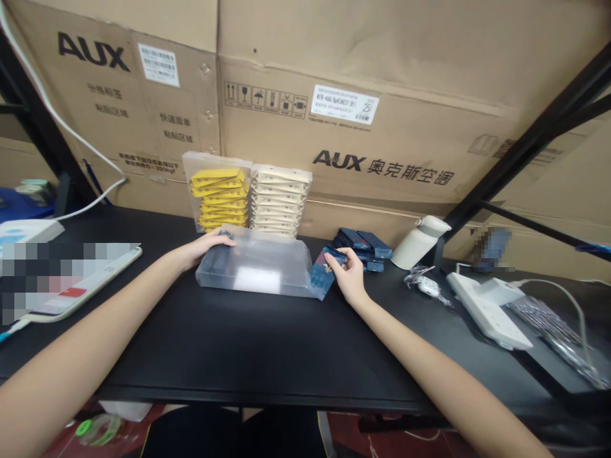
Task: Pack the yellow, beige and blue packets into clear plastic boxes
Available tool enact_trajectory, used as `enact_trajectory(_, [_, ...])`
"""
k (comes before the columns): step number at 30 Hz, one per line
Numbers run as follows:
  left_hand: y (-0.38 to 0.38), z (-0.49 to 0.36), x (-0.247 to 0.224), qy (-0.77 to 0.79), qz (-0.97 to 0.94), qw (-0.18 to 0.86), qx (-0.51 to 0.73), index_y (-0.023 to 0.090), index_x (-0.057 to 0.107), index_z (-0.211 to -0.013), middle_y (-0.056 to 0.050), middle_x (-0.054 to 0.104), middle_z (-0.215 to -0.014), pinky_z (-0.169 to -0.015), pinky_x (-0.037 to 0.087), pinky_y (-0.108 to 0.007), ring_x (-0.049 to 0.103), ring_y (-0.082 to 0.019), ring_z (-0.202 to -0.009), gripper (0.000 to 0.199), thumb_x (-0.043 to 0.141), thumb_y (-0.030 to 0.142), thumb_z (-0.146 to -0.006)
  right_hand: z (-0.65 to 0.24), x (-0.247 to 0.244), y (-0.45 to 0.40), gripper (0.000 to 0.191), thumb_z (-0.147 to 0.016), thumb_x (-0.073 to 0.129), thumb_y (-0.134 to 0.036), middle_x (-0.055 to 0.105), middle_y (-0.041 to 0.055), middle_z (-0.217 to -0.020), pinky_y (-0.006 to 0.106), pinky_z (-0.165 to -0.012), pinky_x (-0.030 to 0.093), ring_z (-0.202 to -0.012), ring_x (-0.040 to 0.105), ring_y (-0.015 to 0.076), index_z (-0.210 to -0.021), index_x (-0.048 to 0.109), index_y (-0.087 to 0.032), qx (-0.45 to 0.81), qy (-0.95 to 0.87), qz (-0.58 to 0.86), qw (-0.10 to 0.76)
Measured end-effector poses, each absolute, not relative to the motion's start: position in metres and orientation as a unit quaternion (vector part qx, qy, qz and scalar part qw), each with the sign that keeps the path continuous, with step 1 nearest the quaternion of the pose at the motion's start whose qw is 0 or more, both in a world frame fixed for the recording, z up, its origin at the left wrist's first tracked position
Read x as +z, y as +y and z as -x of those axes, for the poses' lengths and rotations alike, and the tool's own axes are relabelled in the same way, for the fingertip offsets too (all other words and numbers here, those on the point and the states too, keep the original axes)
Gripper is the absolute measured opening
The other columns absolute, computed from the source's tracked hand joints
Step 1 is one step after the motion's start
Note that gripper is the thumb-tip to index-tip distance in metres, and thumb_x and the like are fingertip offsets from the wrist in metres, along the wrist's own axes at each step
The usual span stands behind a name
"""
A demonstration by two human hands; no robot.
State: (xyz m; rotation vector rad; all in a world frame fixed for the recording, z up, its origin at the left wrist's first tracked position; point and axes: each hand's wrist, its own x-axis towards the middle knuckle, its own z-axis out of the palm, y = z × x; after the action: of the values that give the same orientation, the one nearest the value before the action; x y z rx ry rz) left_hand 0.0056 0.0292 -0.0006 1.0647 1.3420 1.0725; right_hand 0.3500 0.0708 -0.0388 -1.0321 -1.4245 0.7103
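Observation:
A clear plastic box (272,257) lies on the black table (229,343), with a dark packet faintly visible through its left end. My left hand (205,247) grips the box's upper left corner. Between the fingers and thumb of my right hand (348,273) is a dark blue packet (323,275), held at the box's right end. More blue packets (365,245) are piled just behind my right hand. Behind the box stand two clear containers, one filled with yellow packets (222,200) and the other with cream packets (279,200).
A white bottle (416,245) stands right of the blue pile, with white earphones (429,286) before it. Further right are a power strip (491,312) and wrapped items. A tablet (76,280) lies at left. Large cartons (405,51) line the back.

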Motion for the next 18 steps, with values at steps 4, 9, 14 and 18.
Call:
enact_trajectory(4, [0.0299, -0.0054, -0.0013, 0.564, -0.448, 0.527, 0.452, 0.023, 0.059, -0.096, 0.004, 0.066, -0.079, -0.055, 0.053, -0.025, 0.067, -0.017, -0.065, 0.045, 0.079, 0.032, -0.057, -0.3493, -0.0377, 0.0723, 0.044, -0.06, 0.08, -0.051, 0.055, -0.0052, -0.058, 0.023, -0.05, 0.041, -0.051, 0.052, 0.0111, -0.079, 0.055, -0.019, 0.347, -0.575, 0.431, 0.602])
enact_trajectory(9, [0.031, -0.0049, -0.0019, 0.561, -0.455, 0.522, 0.453, 0.022, 0.059, -0.094, 0.003, 0.067, -0.08, -0.055, 0.053, -0.027, 0.067, -0.018, -0.065, 0.045, 0.079, 0.033, -0.056, -0.3506, -0.0385, 0.0759, 0.041, -0.059, 0.081, -0.047, 0.061, -0.003, -0.063, 0.025, -0.056, 0.044, -0.056, 0.057, 0.0124, -0.079, 0.058, -0.019, 0.373, -0.533, 0.433, 0.623])
enact_trajectory(14, [0.0307, -0.0053, -0.0015, 0.559, -0.45, 0.529, 0.453, 0.022, 0.058, -0.095, 0.002, 0.068, -0.08, -0.056, 0.053, -0.026, 0.067, -0.018, -0.065, 0.046, 0.08, 0.033, -0.056, -0.3526, -0.0403, 0.0793, 0.04, -0.061, 0.08, -0.046, 0.063, -0.002, -0.067, 0.026, -0.061, 0.047, -0.06, 0.059, 0.0136, -0.08, 0.058, -0.019, 0.383, -0.513, 0.434, 0.634])
enact_trajectory(18, [0.0313, -0.0042, -0.0027, 0.56, -0.447, 0.53, 0.454, 0.022, 0.058, -0.095, 0.002, 0.067, -0.08, -0.055, 0.054, -0.026, 0.067, -0.018, -0.064, 0.046, 0.08, 0.032, -0.056, -0.3533, -0.0408, 0.0808, 0.039, -0.061, 0.079, -0.046, 0.062, -0.0025, -0.066, 0.026, -0.06, 0.046, -0.06, 0.059, 0.0137, -0.081, 0.06, -0.019, 0.387, -0.502, 0.434, 0.64])
